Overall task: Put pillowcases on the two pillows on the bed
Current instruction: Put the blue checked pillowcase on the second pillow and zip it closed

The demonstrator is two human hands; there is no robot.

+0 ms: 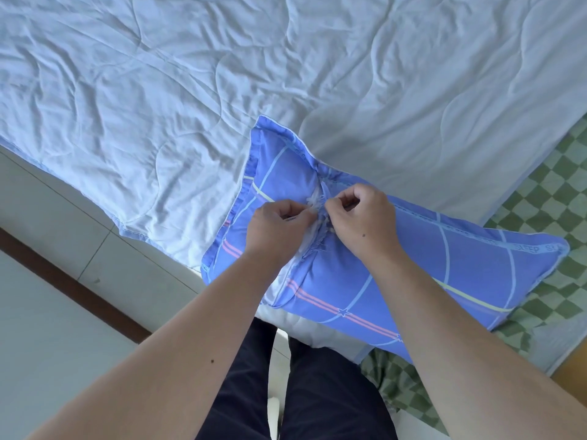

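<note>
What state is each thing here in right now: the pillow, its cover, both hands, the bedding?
Blue checked pillowcase: on the pillow, back slit partly open.
White pillow: inside, showing through the slit.
Left hand: pinching the slit's frayed ties.
Right hand: pinching the ties from the other side.
Pale blue quilt: spread out, wrinkled.
Green checkered sheet: lying under the quilt and pillow.
</note>
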